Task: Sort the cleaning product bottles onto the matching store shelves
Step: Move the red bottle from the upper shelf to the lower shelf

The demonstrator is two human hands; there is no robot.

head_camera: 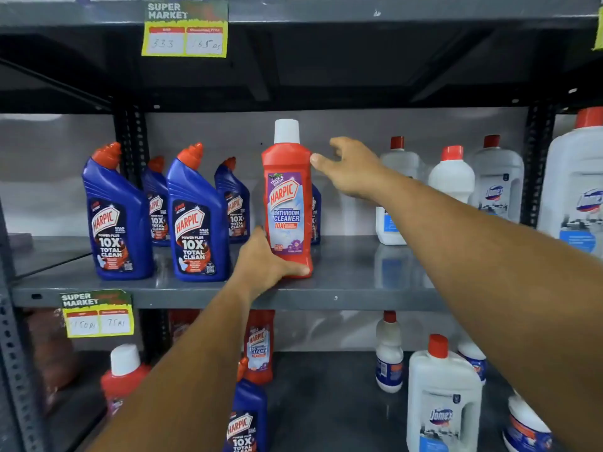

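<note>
Two hands on red bathroom cleaner bottle (287, 203): left hand (264, 265) fingers grasping its base, right hand (350, 168) fingers released

Middle shelf (359, 275): five blue Harpic bottles (119, 216), one of them mostly hidden behind the single red Harpic Bathroom Cleaner bottle (287, 203); four white bottles with red caps (452, 174) to the right, plus one large white jug (576, 187) at the frame edge. Lower shelf (326, 402): two red Harpic bottles (259, 347), one blue Harpic bottle (246, 419), four white bottles (440, 402). Price tags (185, 29) counted: two. Hands in view: two.
</note>
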